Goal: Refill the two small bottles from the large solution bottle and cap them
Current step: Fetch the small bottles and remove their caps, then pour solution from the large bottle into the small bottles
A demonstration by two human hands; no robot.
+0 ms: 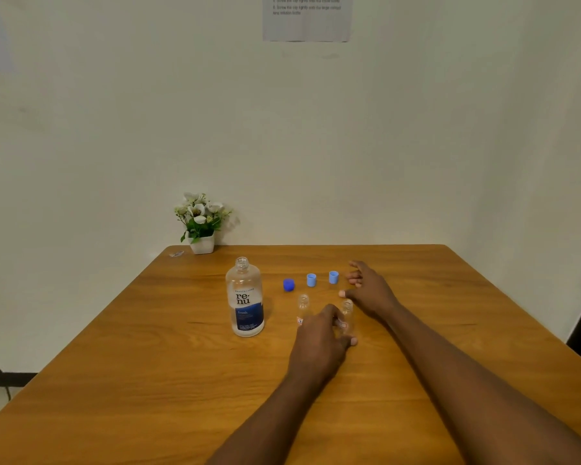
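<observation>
Both small bottles (303, 305) stand uncapped; left hand (321, 333) seemingly grips the three-o'clock bottle (347, 308); keep it upright. Right hand (369, 290) is open, empty.

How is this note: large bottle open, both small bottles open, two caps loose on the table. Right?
Not two: the head view shows three caps, a dark blue cap, a middle light blue cap and a far-right light blue cap. The rest stands.

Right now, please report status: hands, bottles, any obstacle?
Left hand between uncapped small bottles, grip unclear. Right hand open beside light blue cap. Large bottle uncapped. Nothing blocking.
</observation>
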